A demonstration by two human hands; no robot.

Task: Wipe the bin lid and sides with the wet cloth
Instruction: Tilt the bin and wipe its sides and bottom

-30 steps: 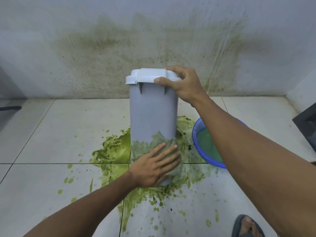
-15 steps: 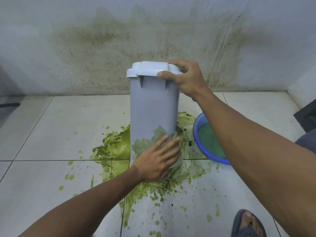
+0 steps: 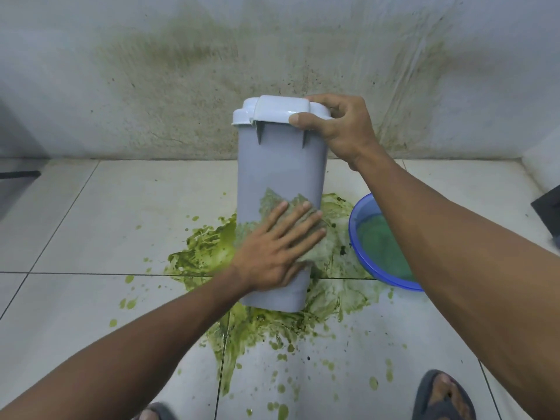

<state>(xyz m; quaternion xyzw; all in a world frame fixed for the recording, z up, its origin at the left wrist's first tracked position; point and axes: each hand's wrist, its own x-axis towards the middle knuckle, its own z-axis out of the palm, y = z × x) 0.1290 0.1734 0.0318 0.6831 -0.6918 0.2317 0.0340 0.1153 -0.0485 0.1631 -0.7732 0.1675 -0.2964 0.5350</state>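
Grey bin (image 3: 278, 171) side: the left hand (image 3: 272, 253), open-palmed, presses the cloth (image 3: 271, 200) flat; the right hand (image 3: 342, 128) grips the lid (image 3: 272, 112). Firm, overlapping strokes should clean best.

Both arms are bare all the way up to the edge of the picture. The left hand (image 3: 272, 256) and the right hand (image 3: 339, 128) are bare too, with short nails. The right foot (image 3: 451, 389) wears a dark grey sandal (image 3: 424, 398) with a wide strap, and the toes peek out. Only a small dark bit of the left sandal (image 3: 157, 413) shows.
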